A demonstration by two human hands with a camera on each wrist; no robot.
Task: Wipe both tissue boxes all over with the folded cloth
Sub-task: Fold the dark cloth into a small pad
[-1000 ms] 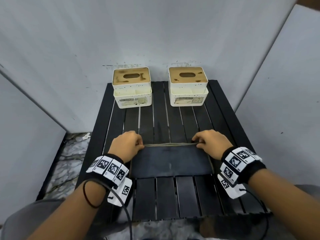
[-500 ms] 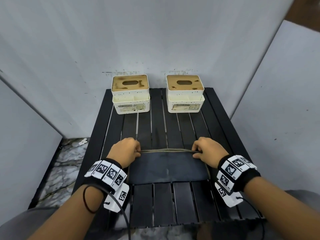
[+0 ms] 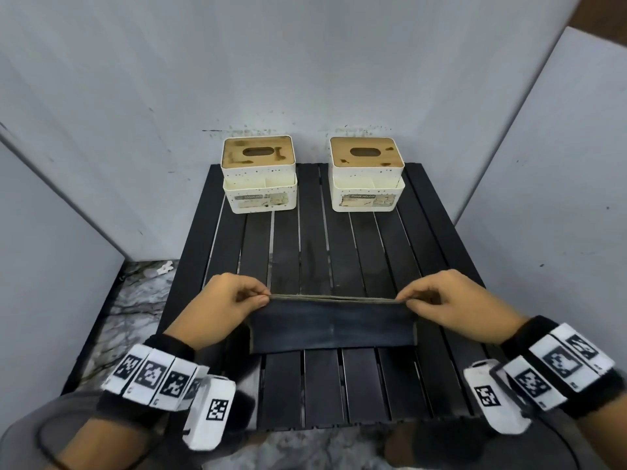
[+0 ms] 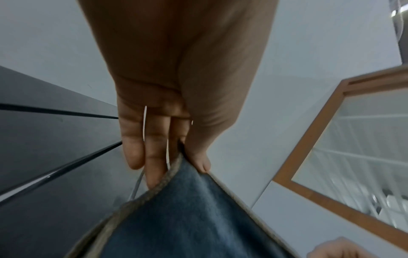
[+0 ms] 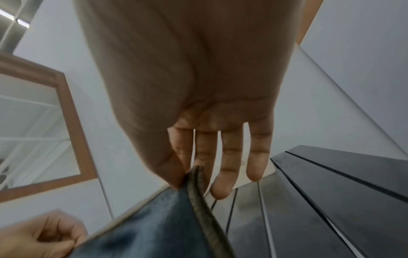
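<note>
Two cream tissue boxes with wooden lids stand at the far end of the black slatted table: the left box and the right box. A dark blue cloth with a grey-brown hem is stretched between my hands near the table's middle. My left hand pinches its far left corner between thumb and fingers. My right hand pinches the far right corner with its thumb. The cloth's far edge is lifted off the slats, and in the right wrist view the cloth runs towards the left hand.
Grey-white walls close in the table at the back and on both sides. Marbled floor shows left of the table. A wood-framed window appears in the wrist views. Bare slats lie between the cloth and the boxes.
Both hands have lifted the cloth's far edge off the table and drawn it towards me, so less cloth lies flat. The head view has tilted, and the boxes appear farther away.
</note>
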